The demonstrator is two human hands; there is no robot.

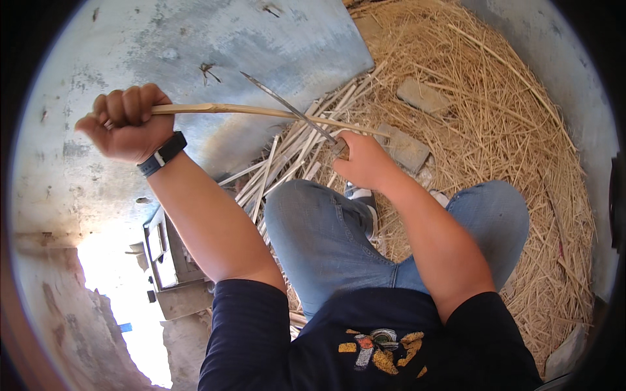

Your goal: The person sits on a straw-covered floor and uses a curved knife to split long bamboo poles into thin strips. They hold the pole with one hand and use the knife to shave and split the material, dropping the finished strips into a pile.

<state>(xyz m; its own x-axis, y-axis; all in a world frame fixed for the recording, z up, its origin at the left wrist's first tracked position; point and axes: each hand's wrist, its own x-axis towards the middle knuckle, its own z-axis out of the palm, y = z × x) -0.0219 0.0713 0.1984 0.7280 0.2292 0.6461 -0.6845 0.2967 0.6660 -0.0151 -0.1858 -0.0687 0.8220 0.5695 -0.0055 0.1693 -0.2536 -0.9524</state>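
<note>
Long pale-tan cane strip point(225, 109): likely light, springy; hold at left end, where left hand point(134, 124) clamps. Slim grey metal blade point(279, 99), crossing it: right hand point(366, 159) clenched round near end.

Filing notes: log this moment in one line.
left hand: grips stick; right hand: holds metal blade, crossing stick in view; straw: on floor

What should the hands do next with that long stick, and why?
Perhaps slide the knife gently along the stick, away from the left fingers: they're wrapped around one end, while the right fingers hold the knife, whose blade crosses the stick nearer its other end.
</note>
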